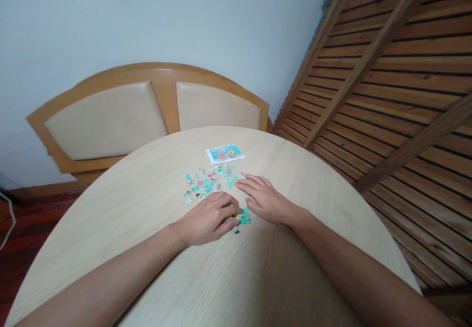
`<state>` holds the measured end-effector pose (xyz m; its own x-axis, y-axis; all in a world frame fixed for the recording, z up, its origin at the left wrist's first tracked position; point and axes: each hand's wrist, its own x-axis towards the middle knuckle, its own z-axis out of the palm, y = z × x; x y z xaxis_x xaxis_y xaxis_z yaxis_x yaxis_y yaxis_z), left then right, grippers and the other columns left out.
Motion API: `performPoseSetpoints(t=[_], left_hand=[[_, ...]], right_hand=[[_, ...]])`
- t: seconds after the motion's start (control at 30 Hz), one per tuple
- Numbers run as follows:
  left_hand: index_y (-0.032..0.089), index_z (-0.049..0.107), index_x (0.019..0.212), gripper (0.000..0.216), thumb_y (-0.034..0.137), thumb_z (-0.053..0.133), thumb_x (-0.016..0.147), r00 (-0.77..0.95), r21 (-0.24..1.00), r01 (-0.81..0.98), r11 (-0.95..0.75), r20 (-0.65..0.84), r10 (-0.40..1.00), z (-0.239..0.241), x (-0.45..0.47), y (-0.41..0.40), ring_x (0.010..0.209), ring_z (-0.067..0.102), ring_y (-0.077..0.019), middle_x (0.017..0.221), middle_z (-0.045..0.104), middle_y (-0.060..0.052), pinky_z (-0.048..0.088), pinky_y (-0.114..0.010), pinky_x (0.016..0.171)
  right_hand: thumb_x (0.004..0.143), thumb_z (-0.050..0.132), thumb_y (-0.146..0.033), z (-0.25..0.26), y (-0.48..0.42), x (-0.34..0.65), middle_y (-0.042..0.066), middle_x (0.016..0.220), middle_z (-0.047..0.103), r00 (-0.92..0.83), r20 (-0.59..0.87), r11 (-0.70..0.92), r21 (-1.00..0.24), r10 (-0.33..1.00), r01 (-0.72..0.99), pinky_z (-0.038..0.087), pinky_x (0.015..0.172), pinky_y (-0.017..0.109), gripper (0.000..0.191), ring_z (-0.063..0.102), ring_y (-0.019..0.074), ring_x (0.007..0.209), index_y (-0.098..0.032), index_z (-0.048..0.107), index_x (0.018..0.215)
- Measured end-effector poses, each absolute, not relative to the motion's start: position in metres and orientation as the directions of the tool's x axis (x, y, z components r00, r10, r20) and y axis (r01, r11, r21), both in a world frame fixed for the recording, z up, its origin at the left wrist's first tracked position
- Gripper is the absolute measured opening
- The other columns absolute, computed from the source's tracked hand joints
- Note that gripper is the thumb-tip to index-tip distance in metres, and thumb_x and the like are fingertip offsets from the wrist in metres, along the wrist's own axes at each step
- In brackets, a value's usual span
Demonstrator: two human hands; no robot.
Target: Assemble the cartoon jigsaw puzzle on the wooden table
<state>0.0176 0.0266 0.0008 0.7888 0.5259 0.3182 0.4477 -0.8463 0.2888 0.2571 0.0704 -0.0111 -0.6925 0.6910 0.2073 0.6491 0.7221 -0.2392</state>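
My left hand (pixel 214 218) is curled at the left side of a small joined patch of jigsaw puzzle (pixel 245 216), teal and yellow. Its thumb and forefinger close on a puzzle piece at the patch's edge, mostly covered by the fingers. My right hand (pixel 266 198) lies above and to the right of the patch, fingers stretched out and apart, fingertips near the loose pieces. Loose jigsaw pieces (pixel 208 184) in teal, pink and yellow are scattered beyond my left hand. A dark-tipped piece (pixel 237 231) sticks out below the left thumb.
A picture card (pixel 225 154) with cartoon figures lies behind the loose pieces. All of this rests on a round pale wooden table (pixel 155 278). Beyond it stands a headboard (pixel 162 74) with cream panels against the wall. Wooden slats (pixel 387 91) lean at the right.
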Motion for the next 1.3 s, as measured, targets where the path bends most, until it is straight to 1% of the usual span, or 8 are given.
performPoseSetpoints(t=[0.1,0.27,0.53,0.67,0.8,0.97,1.13,1.3], left_hand=[[0.019,0.066,0.119,0.028,0.032,0.046,0.104,0.779,0.287,0.464,-0.838,0.319,0.541,0.0,0.018,0.027,0.107,0.06,-0.0239,0.111,0.066,-0.01,0.046,-0.042,0.1],[0.02,0.066,0.12,0.028,0.032,0.047,0.104,0.781,0.285,0.465,-0.838,0.313,0.54,-0.002,0.018,0.028,0.109,0.061,-0.0239,0.114,0.066,-0.01,0.046,-0.042,0.101],[0.019,0.066,0.12,0.028,0.031,0.048,0.104,0.786,0.279,0.462,-0.842,0.311,0.535,-0.001,0.017,0.027,0.109,0.062,-0.0241,0.115,0.067,-0.01,0.046,-0.042,0.1],[0.021,0.066,0.121,0.028,0.033,0.048,0.103,0.776,0.249,0.482,-0.84,0.323,0.542,0.006,0.013,0.029,0.107,0.063,-0.0232,0.114,0.069,-0.009,0.047,-0.041,0.099],[0.02,0.069,0.111,0.027,0.031,0.046,0.102,0.601,0.219,0.689,-0.69,0.359,0.714,0.021,-0.019,0.046,0.096,0.065,-0.0232,0.103,0.072,-0.009,0.049,-0.038,0.089],[0.018,0.071,0.097,0.028,0.039,0.052,0.094,0.301,0.296,0.889,-0.35,0.198,0.933,0.029,-0.073,0.07,0.078,0.064,-0.0198,0.094,0.073,-0.008,0.045,-0.029,0.069],[0.018,0.07,0.089,0.03,0.042,0.052,0.091,0.371,0.436,0.837,-0.33,-0.011,0.928,0.024,-0.082,0.072,0.067,0.06,-0.0158,0.079,0.07,-0.003,0.041,-0.025,0.063],[0.018,0.07,0.092,0.03,0.042,0.053,0.091,0.453,0.454,0.802,-0.388,-0.038,0.891,0.024,-0.07,0.066,0.069,0.061,-0.0159,0.081,0.069,-0.003,0.043,-0.025,0.065]], right_hand=[[0.096,0.045,-0.021,-0.011,0.07,0.257,0.011,0.151,0.052,-0.705,0.226,0.741,-0.22,0.672,0.635,0.03,0.119,0.053,0.051,0.035,0.0289,0.147,-0.019,0.052,0.146],[0.096,0.043,-0.019,-0.01,0.07,0.257,0.008,0.161,0.039,-0.734,0.147,0.746,-0.218,0.663,0.63,0.028,0.12,0.055,0.055,0.023,0.0315,0.153,-0.02,0.046,0.151],[0.094,0.049,-0.018,-0.008,0.067,0.256,0.012,0.139,0.059,-0.726,0.286,0.78,-0.208,0.625,0.59,0.037,0.116,0.049,0.045,0.047,0.0278,0.136,-0.018,0.058,0.139],[0.094,0.051,-0.018,-0.008,0.067,0.257,0.012,0.133,0.062,-0.724,0.312,0.788,-0.221,0.615,0.575,0.04,0.113,0.05,0.042,0.049,0.0276,0.132,-0.02,0.061,0.134],[0.094,0.051,-0.019,-0.008,0.067,0.259,0.012,0.137,0.06,-0.72,0.283,0.774,-0.224,0.633,0.592,0.041,0.112,0.051,0.041,0.048,0.0285,0.133,-0.02,0.062,0.134],[0.095,0.05,-0.02,-0.009,0.068,0.26,0.012,0.136,0.062,-0.723,0.274,0.773,-0.24,0.634,0.587,0.041,0.111,0.051,0.039,0.05,0.0281,0.131,-0.02,0.062,0.133],[0.096,0.048,-0.02,-0.009,0.068,0.259,0.013,0.135,0.063,-0.723,0.279,0.775,-0.232,0.632,0.588,0.042,0.11,0.051,0.038,0.051,0.028,0.13,-0.018,0.063,0.131],[0.095,0.049,-0.02,-0.008,0.068,0.259,0.013,0.136,0.062,-0.723,0.269,0.771,-0.231,0.637,0.593,0.042,0.109,0.051,0.039,0.051,0.0287,0.131,-0.019,0.063,0.131]])
